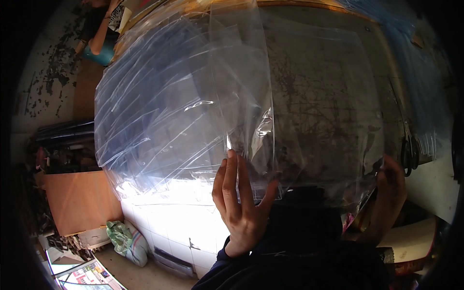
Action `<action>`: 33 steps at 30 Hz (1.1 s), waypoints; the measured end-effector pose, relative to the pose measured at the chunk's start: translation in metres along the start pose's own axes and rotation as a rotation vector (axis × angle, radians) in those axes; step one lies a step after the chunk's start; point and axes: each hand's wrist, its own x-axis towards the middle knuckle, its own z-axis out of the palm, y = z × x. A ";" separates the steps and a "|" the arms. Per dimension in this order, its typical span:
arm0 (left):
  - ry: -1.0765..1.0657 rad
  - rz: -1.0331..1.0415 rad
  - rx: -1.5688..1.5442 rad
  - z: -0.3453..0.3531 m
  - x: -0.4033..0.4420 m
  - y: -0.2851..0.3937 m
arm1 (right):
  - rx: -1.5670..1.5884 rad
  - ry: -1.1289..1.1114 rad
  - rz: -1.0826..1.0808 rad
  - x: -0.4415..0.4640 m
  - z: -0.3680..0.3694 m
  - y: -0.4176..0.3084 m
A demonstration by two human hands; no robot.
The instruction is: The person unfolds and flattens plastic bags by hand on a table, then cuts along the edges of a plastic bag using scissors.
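Clear plastic sheets [159,101] lie fanned over one another across the left half of the worktable. One clear plastic sheet [324,96] spreads to the right, and the scratched dark tabletop shows through it. My left hand [241,198] rests on the plastic near the front edge, fingers stretched out and the thumb apart. At the sheet's near right corner, my right hand [390,186] has its fingers closed on the edge; it is dim, and the fingertips are partly hidden. Black-handled scissors [411,152] lie just beyond the right hand.
Bluish plastic sheeting [415,82] hangs along the far right side. Another person's arm [100,36] shows at the upper left. On the left stand a brown board [82,200] and dark rolls [65,133]. A green and white sack [128,241] sits on the floor.
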 end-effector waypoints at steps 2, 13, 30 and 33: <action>0.003 -0.012 -0.038 0.000 -0.001 -0.001 | -0.041 -0.001 -0.029 0.000 0.000 0.000; 0.163 -0.123 0.108 -0.008 0.007 -0.001 | 0.440 -0.239 0.120 0.004 0.004 -0.009; -0.390 0.381 -0.784 0.031 0.019 0.075 | 0.534 -0.283 0.253 0.000 0.008 -0.012; -0.418 0.329 -0.821 0.031 0.020 0.074 | 0.464 -0.313 0.194 0.000 0.005 -0.013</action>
